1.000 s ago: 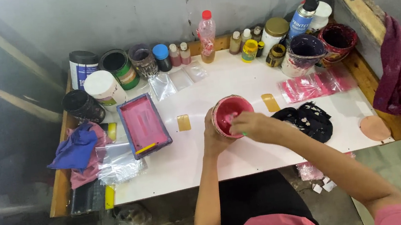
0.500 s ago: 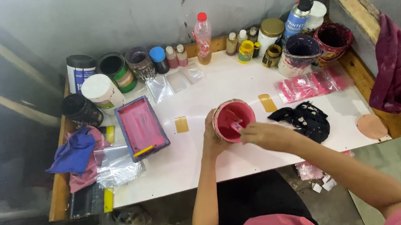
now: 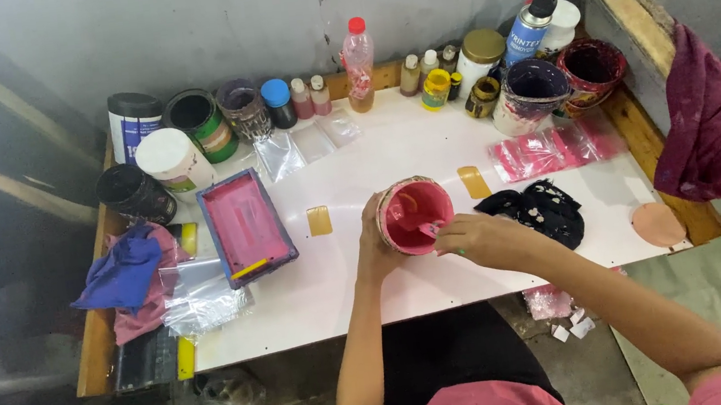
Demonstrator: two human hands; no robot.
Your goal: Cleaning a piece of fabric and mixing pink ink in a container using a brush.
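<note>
Cup stands mid-tabletop between my hands. Tray lies left of the cup, cloth right, bottles behind it.

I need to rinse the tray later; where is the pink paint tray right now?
In the head view, the tray lies on the table's left half, between the blue rag and the pink cup.

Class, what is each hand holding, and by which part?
Left hand holds the pink paint cup by its side wall. Right hand holds a small tool in the cup; exact hold unclear.

Rectangular pink tray, black cloth, maroon rag.
</note>
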